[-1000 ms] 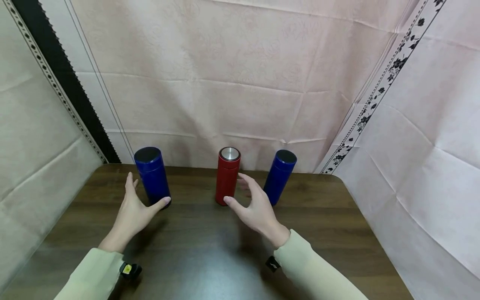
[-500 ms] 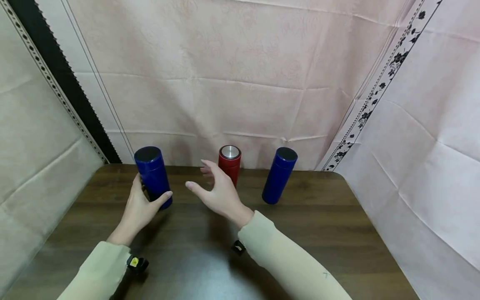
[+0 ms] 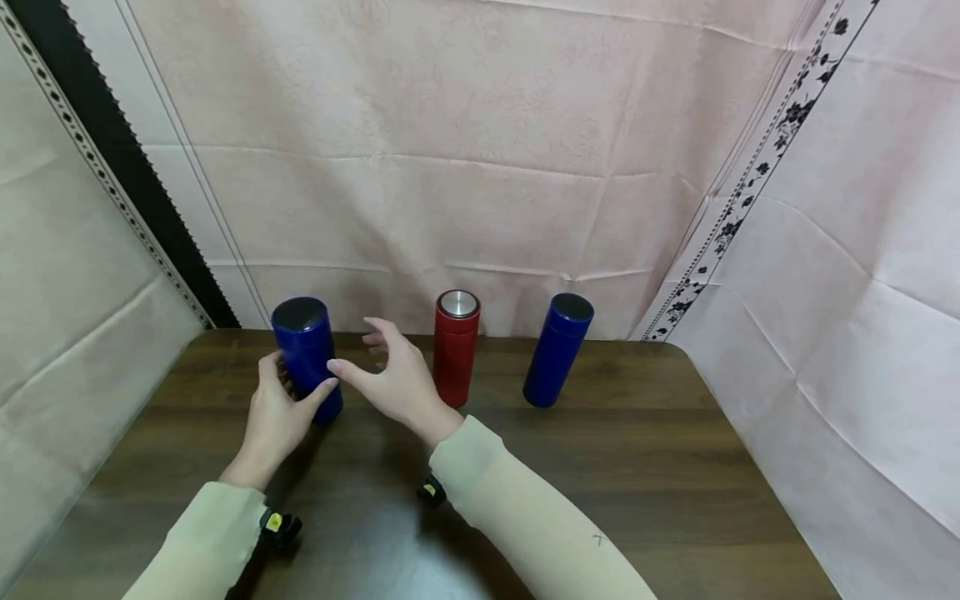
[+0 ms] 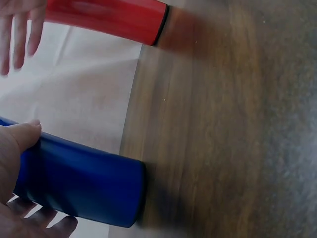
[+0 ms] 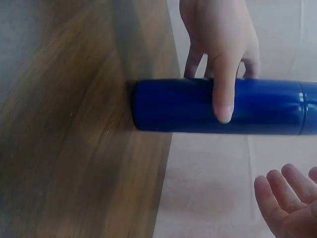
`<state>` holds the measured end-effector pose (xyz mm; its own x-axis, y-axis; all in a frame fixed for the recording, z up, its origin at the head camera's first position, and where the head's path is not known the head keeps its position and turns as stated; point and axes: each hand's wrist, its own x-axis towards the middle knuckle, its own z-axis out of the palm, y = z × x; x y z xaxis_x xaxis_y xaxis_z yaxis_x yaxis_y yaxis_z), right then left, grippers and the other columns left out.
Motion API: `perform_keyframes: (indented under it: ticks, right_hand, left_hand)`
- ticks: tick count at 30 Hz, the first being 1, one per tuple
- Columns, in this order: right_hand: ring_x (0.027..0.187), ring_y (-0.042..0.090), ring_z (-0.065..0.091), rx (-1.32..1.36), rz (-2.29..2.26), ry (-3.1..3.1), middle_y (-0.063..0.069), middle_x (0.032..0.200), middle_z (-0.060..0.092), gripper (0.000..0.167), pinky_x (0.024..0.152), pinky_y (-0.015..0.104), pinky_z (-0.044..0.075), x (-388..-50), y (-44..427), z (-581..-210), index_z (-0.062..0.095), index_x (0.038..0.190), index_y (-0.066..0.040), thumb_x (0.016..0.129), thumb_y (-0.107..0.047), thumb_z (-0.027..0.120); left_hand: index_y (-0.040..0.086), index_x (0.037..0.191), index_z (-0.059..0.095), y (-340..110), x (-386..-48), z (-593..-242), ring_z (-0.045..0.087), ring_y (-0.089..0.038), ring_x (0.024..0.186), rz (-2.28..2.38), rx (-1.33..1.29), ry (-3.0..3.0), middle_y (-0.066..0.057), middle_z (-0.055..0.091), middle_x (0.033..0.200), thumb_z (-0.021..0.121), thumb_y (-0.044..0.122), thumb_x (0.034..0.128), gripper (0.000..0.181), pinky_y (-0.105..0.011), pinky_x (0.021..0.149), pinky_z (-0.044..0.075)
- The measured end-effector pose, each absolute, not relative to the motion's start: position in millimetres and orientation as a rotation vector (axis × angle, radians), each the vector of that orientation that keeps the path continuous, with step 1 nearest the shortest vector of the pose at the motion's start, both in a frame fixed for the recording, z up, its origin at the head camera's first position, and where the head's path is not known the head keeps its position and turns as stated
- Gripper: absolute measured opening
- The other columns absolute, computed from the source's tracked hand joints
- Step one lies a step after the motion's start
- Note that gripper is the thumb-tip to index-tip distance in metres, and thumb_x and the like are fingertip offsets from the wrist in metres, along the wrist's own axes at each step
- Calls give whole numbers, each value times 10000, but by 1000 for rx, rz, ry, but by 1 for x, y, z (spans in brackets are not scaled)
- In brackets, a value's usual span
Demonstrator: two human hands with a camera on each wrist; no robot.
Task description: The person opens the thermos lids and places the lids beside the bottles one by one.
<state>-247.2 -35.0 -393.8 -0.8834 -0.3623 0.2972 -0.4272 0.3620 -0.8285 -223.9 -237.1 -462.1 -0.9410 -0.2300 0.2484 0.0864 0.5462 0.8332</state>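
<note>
My left hand (image 3: 272, 425) holds a dark blue thermos flask (image 3: 306, 350) with a black lid, thumb on the near side and fingers behind. In the left wrist view the thumb lies across the blue flask (image 4: 89, 181). The flask stands nearly upright; whether its base touches the table I cannot tell. Just right of it is my right hand (image 3: 401, 382), fingers spread, with nothing in its grasp. From the right wrist view, those fingers (image 5: 292, 191) are apart from the flask. A red thermos flask (image 3: 454, 354) with a silver-topped lid stands behind the right wrist.
Another blue flask (image 3: 557, 354) stands further right on the brown wooden table (image 3: 637, 467). Pale cloth (image 3: 450, 167) hangs behind the table's far edge and along both sides. A dark device (image 3: 281, 527) is strapped at the left wrist, another (image 3: 431, 492) at the right.
My right hand has moved left, from the red flask over to beside the left blue flask. My left hand has closed round that flask, which has shifted slightly nearer.
</note>
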Motion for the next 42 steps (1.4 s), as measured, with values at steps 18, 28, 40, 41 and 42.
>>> perform_keyframes:
  ticks: [18,28,40,41,42]
  right_hand:
    - [982,52,548,845,1630,-2420,-18,1204,586,648,809,241,500,-241,-27,-402,488,1301,-182,806,-526,727]
    - [951,122,636,819,1771,-2255,43,1130,635,514,821,263,530,-218,10,-380,526,1241,-114,830,-292,777]
    - [1065,175,596,839,1931,-2229,-10,1218,569,471,904,391,508,-198,81,-373,510,1243,-234,847,-315,752]
    - [1065,173,590,827,1915,-2253,-13,1219,570,477,904,392,506,-195,88,-373,511,1244,-240,842,-317,757]
    - [1070,168,584,817,1897,-2282,-19,1220,572,481,909,388,501,-192,95,-373,509,1246,-249,841,-322,757]
  left_hand:
    - [66,1430,328,-215,-214,-463,460,-430,1223,-1129,-178,-2536,-229,437,1370,788,184,822,771,-654,961,365]
    - [100,1433,370,-189,-197,-439,478,-366,1173,-1031,-370,-2524,-158,449,1352,822,131,758,813,-649,918,403]
    - [180,1445,384,-144,-177,-405,496,-277,1153,-984,-571,-2557,-56,499,1337,869,203,693,895,-606,933,419]
    - [188,1445,389,-141,-176,-405,503,-279,1150,-971,-591,-2571,-52,506,1336,870,222,694,892,-606,926,425]
    - [197,1443,397,-138,-174,-404,512,-277,1147,-959,-611,-2582,-45,514,1334,870,241,698,884,-604,920,434]
